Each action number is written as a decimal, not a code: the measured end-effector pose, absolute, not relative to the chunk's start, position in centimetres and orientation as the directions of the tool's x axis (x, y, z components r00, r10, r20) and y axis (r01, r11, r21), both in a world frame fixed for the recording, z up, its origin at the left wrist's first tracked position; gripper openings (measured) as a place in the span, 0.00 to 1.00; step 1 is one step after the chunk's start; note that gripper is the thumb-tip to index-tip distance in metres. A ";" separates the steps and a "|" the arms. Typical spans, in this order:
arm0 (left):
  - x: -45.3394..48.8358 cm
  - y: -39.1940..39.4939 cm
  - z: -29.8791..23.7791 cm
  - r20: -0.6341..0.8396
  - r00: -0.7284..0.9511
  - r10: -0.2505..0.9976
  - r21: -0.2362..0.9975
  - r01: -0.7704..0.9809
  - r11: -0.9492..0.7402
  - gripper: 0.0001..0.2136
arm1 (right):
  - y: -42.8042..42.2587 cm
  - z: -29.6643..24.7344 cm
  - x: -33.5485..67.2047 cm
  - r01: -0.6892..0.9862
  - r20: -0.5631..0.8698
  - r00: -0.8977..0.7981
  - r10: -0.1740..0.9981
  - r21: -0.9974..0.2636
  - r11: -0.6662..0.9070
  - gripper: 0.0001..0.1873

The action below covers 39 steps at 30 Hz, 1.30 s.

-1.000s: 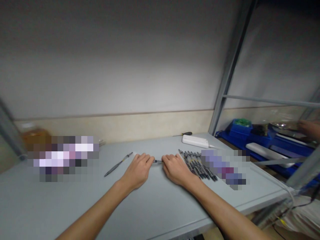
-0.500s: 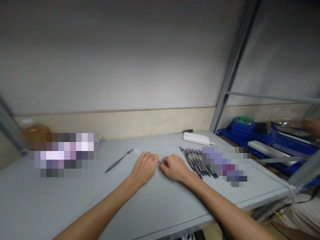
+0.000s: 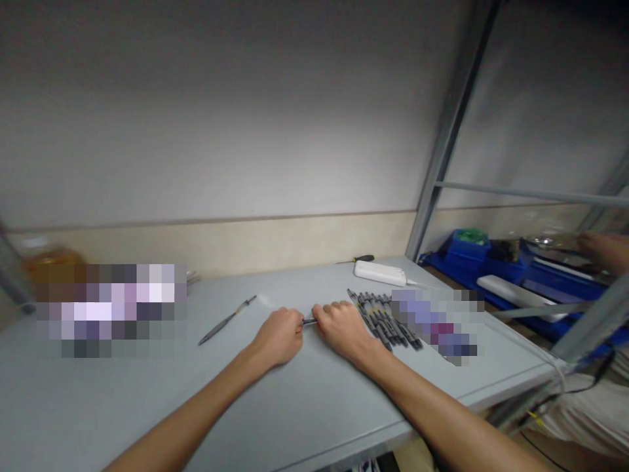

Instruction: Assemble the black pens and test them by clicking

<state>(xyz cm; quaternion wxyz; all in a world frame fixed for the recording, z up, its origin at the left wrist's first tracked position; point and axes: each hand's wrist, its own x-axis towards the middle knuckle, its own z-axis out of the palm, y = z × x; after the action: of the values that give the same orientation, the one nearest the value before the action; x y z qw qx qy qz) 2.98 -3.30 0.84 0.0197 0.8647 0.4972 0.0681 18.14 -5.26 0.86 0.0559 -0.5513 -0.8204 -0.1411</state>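
Observation:
Between my two closed hands runs a dark pen (image 3: 308, 322), with only its short middle stretch showing. My left hand (image 3: 280, 335) is wrapped round one end of it, and my right hand (image 3: 341, 328) grips the other end. The fingers cover the rest of the pen. Left of my hands, a single grey pen (image 3: 227, 320) lies slanted on the grey table (image 3: 275, 419). Just right of my right hand, several grey and black pens (image 3: 386, 319) lie side by side in a row.
Behind the pens lie a white power strip (image 3: 379, 273) and a screwdriver (image 3: 363, 259). Blurred-out items sit at the left and right. Past the metal frame (image 3: 445, 137), blue bins (image 3: 466, 248) and a co-worker's hand (image 3: 607, 249) are visible.
The view has shifted slightly to the right. Both hands still grip the pen; my left fist has turned and a little more of the pen shows between them.

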 end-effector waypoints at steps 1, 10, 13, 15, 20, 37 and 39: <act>2.7 -3.3 0.9 0.132 0.518 0.845 0.131 0.836 -0.533 0.08 | -5.2 0.9 18.1 0.930 0.263 -0.363 0.894 0.160 0.331 0.12; 1.0 -2.5 0.5 0.446 0.685 0.576 0.090 0.606 -0.790 0.15 | -4.8 0.7 18.8 0.970 0.301 -0.241 0.923 0.107 0.218 0.15; 1.1 -2.2 0.1 0.405 0.626 0.666 0.292 0.602 -0.743 0.18 | -4.8 0.9 18.7 0.960 0.319 -0.279 0.906 0.115 0.255 0.15; 1.2 -2.1 0.1 0.379 0.585 0.717 0.433 0.573 -0.696 0.19 | -4.8 1.1 18.7 0.954 0.352 -0.300 0.887 0.117 0.276 0.14; 0.8 -2.3 0.6 0.465 0.432 0.773 0.632 0.449 -0.631 0.12 | -5.0 0.9 19.0 0.947 0.464 -0.315 0.828 0.104 0.303 0.17; 0.2 -2.2 0.8 0.455 0.310 0.835 0.714 0.434 -0.550 0.06 | -4.2 0.6 20.1 0.733 0.475 -0.277 0.836 -0.459 0.503 0.03; 0.2 -2.1 0.6 0.440 0.321 0.839 0.733 0.411 -0.541 0.07 | -4.0 0.7 20.2 0.718 0.485 -0.257 0.836 -0.483 0.502 0.03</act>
<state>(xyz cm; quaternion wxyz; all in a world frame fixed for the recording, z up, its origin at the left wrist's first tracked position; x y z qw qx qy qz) 0.23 -2.09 0.56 0.2552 0.7715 0.4051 0.4189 20.17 -4.02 0.71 0.3589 -0.4924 -0.7886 0.0821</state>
